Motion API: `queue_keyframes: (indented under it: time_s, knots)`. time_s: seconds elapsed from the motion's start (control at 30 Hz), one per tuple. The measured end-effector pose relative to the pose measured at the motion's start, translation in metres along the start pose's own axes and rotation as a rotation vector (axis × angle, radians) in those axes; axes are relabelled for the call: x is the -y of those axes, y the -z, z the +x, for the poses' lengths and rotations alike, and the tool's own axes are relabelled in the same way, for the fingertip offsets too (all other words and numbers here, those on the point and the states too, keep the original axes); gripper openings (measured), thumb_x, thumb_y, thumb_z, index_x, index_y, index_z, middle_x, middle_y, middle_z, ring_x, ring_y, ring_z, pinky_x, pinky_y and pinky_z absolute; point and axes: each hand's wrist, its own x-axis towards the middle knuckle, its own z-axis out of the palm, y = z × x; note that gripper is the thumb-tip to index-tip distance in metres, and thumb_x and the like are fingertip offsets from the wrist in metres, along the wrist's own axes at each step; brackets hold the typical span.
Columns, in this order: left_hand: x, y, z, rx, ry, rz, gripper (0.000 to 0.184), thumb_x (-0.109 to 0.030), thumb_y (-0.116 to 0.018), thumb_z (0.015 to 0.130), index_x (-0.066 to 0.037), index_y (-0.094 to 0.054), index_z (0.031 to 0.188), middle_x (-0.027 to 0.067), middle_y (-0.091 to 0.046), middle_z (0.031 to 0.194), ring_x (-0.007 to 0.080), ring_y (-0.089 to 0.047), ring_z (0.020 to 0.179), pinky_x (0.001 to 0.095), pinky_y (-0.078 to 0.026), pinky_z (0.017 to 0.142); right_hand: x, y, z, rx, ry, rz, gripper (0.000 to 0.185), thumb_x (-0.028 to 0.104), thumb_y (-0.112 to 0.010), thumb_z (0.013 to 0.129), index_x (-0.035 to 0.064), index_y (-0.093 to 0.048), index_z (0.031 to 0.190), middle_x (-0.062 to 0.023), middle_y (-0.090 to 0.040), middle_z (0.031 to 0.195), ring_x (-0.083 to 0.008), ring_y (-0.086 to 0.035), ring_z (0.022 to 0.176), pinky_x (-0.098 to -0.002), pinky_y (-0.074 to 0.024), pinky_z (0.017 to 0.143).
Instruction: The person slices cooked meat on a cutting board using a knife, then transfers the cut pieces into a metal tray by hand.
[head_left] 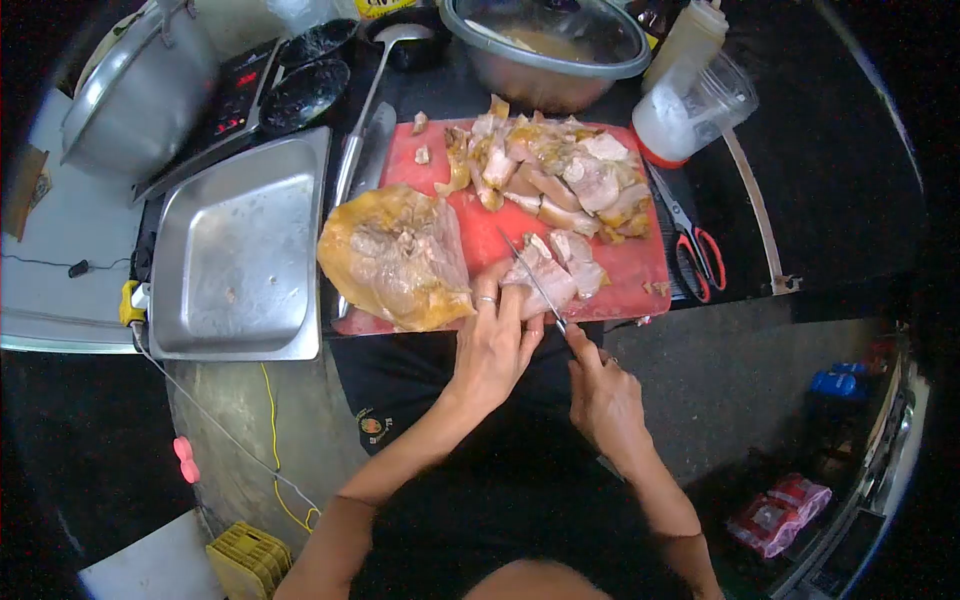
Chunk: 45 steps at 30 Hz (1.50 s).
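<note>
I see the 2 hands apart from each other at the near edge of a red cutting board [488, 222]. The right hand [608, 402] is wrapped around the handle of a knife [538, 287], its blade angled far and left over a portion of cooked meat [586, 268]. The left hand [490, 345] rests bent fingers against that portion, left of the blade; I cannot tell whether they pinch it. Just left of those fingers sits a large skin-on chunk [392, 258], and a pile of cut pieces [575, 180] covers the board's far right. I have red-handled scissors [683, 226] just right of the board, a rectangular steel pan [237, 265] to the left, and a wide bowl [640, 66] beyond the far edge.
</note>
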Motion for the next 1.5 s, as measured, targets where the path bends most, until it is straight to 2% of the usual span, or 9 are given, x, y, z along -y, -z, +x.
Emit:
queue_keyframes:
  time_s: [0.1,0.3,0.4,0.6,0.77,0.97,1.17,1.27,1.5]
  knots:
    - [-0.001,0.0,-0.001,-0.001,-0.023,0.035,0.041,-0.001,-0.068,0.079,0.005,-0.047,0.113,0.0263,-0.045,0.126,0.0463,-0.051,0.111,0.0483,-0.047,0.09,-0.013,-0.003,-0.018,-0.079,0.062,0.031,0.047,0.011,-0.056,0.092,0.0143,-0.044,0.136,-0.0216,-0.063,0.082,-0.0415,-0.063,0.063,-0.0511,-0.0513,0.053]
    - [-0.006,-0.005,0.004,-0.055,-0.036,0.041,0.04,0.002,-0.06,0.086,0.008,-0.041,0.12,0.0329,-0.042,0.13,0.0489,-0.048,0.116,0.0501,-0.042,0.097,-0.024,0.018,-0.041,-0.048,0.026,0.227,0.041,0.008,-0.056,0.092,0.0116,-0.047,0.132,-0.0233,-0.065,0.086,-0.0409,-0.065,0.071,-0.0464,-0.0519,0.063]
    - [-0.013,-0.002,0.007,-0.088,-0.037,0.017,0.044,0.005,-0.055,0.085,0.006,-0.04,0.127,0.0332,-0.041,0.131,0.0496,-0.045,0.119,0.0508,-0.041,0.099,-0.021,0.042,-0.046,0.122,-0.215,0.501,0.037,0.007,-0.056,0.092,0.0091,-0.05,0.128,-0.0222,-0.064,0.085,-0.0359,-0.065,0.068,-0.0406,-0.0503,0.064]
    - [-0.023,-0.003,0.017,0.013,-0.005,0.148,0.049,0.009,-0.047,0.082,0.0,-0.046,0.13,0.0337,-0.038,0.136,0.0508,-0.043,0.121,0.0525,-0.039,0.102,-0.038,0.068,-0.074,0.003,-0.162,0.535,0.035,0.006,-0.055,0.092,0.0046,-0.051,0.127,-0.0089,-0.059,0.076,-0.0145,-0.054,0.06,-0.0305,-0.0447,0.058]
    - [-0.018,-0.025,0.027,0.066,-0.138,0.317,0.058,-0.033,-0.074,0.078,-0.021,-0.055,0.131,0.0278,-0.034,0.143,0.0476,-0.047,0.116,0.0515,-0.049,0.093,-0.061,0.072,-0.085,-0.231,-0.189,0.661,0.032,0.011,-0.051,0.097,0.0038,-0.051,0.128,0.0019,-0.049,0.07,-0.0041,-0.043,0.059,-0.0204,-0.033,0.052]
    - [-0.037,-0.022,0.058,0.42,-0.132,0.652,0.039,-0.033,-0.059,0.09,-0.03,-0.056,0.129,0.0236,-0.039,0.139,0.0417,-0.052,0.109,0.0465,-0.052,0.086,-0.074,0.06,-0.084,-0.278,-0.151,0.618,0.031,0.02,-0.054,0.099,0.0059,-0.051,0.126,0.0038,-0.046,0.064,-0.0034,-0.042,0.053,-0.0187,-0.0311,0.048]
    - [-0.052,-0.018,0.07,0.6,-0.114,0.816,0.033,-0.031,-0.051,0.094,-0.04,-0.058,0.125,0.0208,-0.036,0.14,0.0406,-0.058,0.103,0.0459,-0.055,0.079,-0.077,0.053,-0.08,-0.299,-0.084,0.596,0.029,0.014,-0.053,0.098,0.0055,-0.052,0.126,0.0029,-0.048,0.066,-0.0043,-0.044,0.056,-0.021,-0.0337,0.049]
    - [-0.05,-0.022,0.072,0.571,-0.168,0.911,0.035,-0.028,-0.052,0.094,-0.04,-0.056,0.127,0.0219,-0.034,0.14,0.0397,-0.06,0.101,0.0466,-0.056,0.076,-0.073,0.055,-0.081,-0.282,-0.131,0.574,0.033,0.0,-0.051,0.093,0.0034,-0.053,0.126,-0.0008,-0.051,0.071,-0.0075,-0.044,0.06,-0.0245,-0.0362,0.053]
    - [-0.027,-0.015,0.079,0.55,-0.299,0.683,0.033,-0.019,-0.056,0.089,-0.025,-0.06,0.122,0.025,-0.04,0.135,0.0401,-0.063,0.094,0.0442,-0.056,0.077,-0.073,0.055,-0.083,-0.268,-0.144,0.583,0.033,0.001,-0.053,0.092,0.0036,-0.052,0.125,-0.0047,-0.052,0.07,-0.0102,-0.045,0.061,-0.0271,-0.038,0.055]
